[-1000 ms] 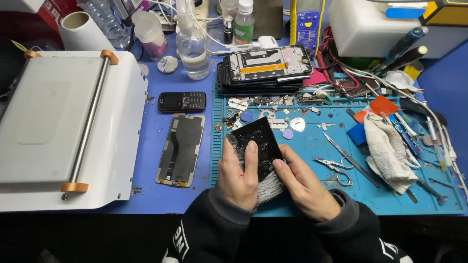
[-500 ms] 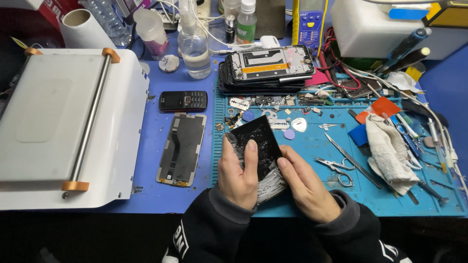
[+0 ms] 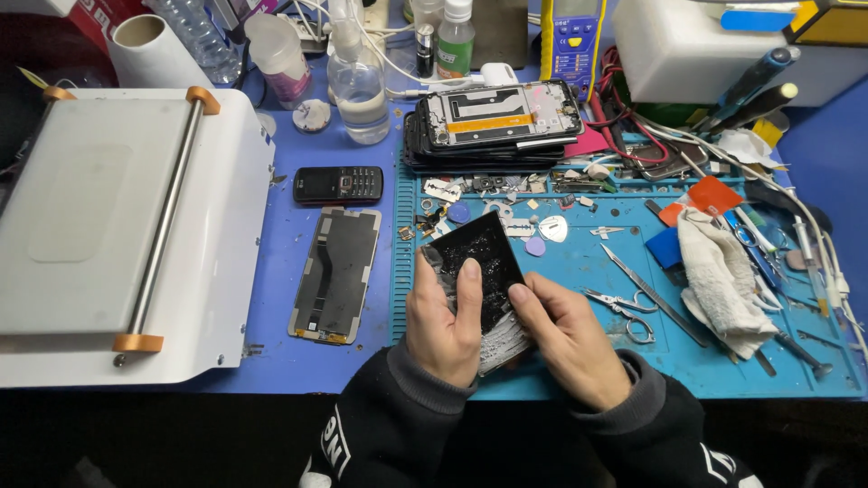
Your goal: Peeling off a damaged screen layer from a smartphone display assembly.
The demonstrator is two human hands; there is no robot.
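A black phone screen panel (image 3: 481, 262) with glue residue on it is tilted above the blue work mat (image 3: 579, 289). My left hand (image 3: 441, 316) grips its left edge, thumb pressed on the dark face. My right hand (image 3: 565, 336) holds the lower right edge, thumb on the surface near the middle. The panel's pale lower end (image 3: 503, 345) shows between my two hands.
A second dark display panel (image 3: 336, 273) lies flat left of the mat. A small black keypad phone (image 3: 337, 184), a white separator machine (image 3: 117, 226), stacked phone frames (image 3: 493, 122), bottles (image 3: 358, 77), tweezers (image 3: 653, 294), scissors (image 3: 618, 312) and a white cloth (image 3: 721, 280) surround me.
Both hands stay on the panel; my thumbs have shifted slightly over its face. Nothing else moved.
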